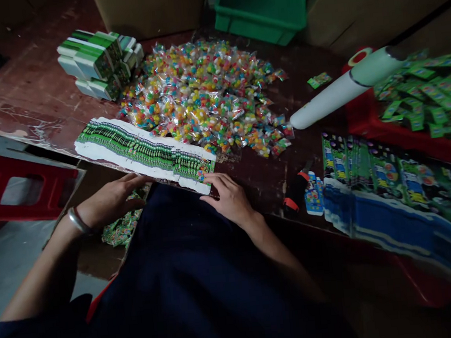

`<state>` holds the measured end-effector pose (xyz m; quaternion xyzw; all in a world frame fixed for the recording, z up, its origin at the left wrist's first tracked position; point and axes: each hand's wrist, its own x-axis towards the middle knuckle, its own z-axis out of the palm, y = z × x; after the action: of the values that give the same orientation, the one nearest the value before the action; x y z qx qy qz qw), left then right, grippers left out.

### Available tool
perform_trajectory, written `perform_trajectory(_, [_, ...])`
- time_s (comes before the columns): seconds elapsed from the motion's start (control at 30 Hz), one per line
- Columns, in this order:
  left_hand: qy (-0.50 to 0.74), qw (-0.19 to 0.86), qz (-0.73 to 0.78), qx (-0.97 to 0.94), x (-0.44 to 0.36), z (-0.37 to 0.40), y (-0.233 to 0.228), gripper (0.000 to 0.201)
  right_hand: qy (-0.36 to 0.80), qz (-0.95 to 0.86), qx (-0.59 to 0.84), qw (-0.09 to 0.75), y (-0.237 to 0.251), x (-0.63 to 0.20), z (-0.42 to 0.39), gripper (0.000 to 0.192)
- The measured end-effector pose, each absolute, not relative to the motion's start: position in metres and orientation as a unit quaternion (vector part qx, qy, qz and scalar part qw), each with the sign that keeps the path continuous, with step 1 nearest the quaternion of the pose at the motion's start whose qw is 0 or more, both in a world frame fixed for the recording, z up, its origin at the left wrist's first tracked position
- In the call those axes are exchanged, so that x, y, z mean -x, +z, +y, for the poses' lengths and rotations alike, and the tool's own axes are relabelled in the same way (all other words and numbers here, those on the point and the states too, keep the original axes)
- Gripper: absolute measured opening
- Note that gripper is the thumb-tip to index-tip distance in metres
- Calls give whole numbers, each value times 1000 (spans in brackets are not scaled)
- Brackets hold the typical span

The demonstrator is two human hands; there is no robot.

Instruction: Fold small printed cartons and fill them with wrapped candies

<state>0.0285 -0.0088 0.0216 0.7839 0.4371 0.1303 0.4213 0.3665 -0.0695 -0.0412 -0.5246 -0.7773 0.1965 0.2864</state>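
Note:
A long row of overlapping flat green-and-white printed cartons (140, 150) lies fanned along the table's front edge. My right hand (230, 197) is at the row's right end, its fingertips resting on the last carton and its thumb apart at the lower edge. Below the row's middle, my left hand (113, 200) hangs just off the table edge with fingers stretched out and nothing visible in it. Just behind the cartons spreads a big heap of clear candy packets (207, 97) filled with many-coloured candies. Under my left hand, more small packets (122, 230) sit in a box.
Bundled carton stacks (93, 59) stand at the back left, a green bin (259, 16) at the back. To the right are a white roll (330, 99), a red crate (362, 112) of green packets, a black-and-orange tool (296, 191) and blue-green printed sheets (395, 212). A red stool (25, 178) stands left.

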Motion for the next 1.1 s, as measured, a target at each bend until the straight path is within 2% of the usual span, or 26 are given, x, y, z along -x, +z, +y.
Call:
perform_trajectory(0.07, [151, 426, 457, -766, -31, -8, 21, 37, 186, -780, 531, 273, -45, -364, -69, 31])
perform_trajectory(0.2, [168, 553, 416, -702, -68, -12, 20, 27, 171, -795, 495, 306, -45, -369, -70, 9])
perform_trajectory(0.27, [199, 634, 398, -632, -94, -18, 13, 32, 115, -795, 486, 344, -39, -372, -73, 11])
perform_trajectory(0.4, [247, 815, 366, -375, -144, -29, -10, 48, -37, -774, 476, 416, -22, -370, -85, 21])
perform_trajectory(0.5, [275, 879, 302, -246, -168, -29, -22, 52, -52, -791, 429, 434, -12, -361, -97, 31])
perform_trajectory(0.67, [289, 898, 235, -236, -170, -23, -17, 47, 56, -798, 402, 445, -7, -352, -106, 34])
perform_trajectory(0.77, [294, 878, 228, -303, -162, -23, -9, 52, 182, -748, 456, 446, -2, -355, -101, 53])
perform_trajectory(0.83, [286, 862, 223, -355, -158, -23, -4, 53, 248, -726, 487, 418, 3, -359, -96, 61])
perform_trajectory(0.9, [269, 849, 215, -401, -155, -23, -1, 51, 300, -717, 495, 388, 10, -362, -91, 57])
perform_trajectory(1.03, [204, 844, 205, -452, -153, -24, 1, 44, 398, -684, 491, 363, 20, -370, -86, 31])
perform_trajectory(1.1, [194, 826, 228, -477, -154, -25, 3, 40, 437, -673, 483, 350, 23, -373, -84, 26])
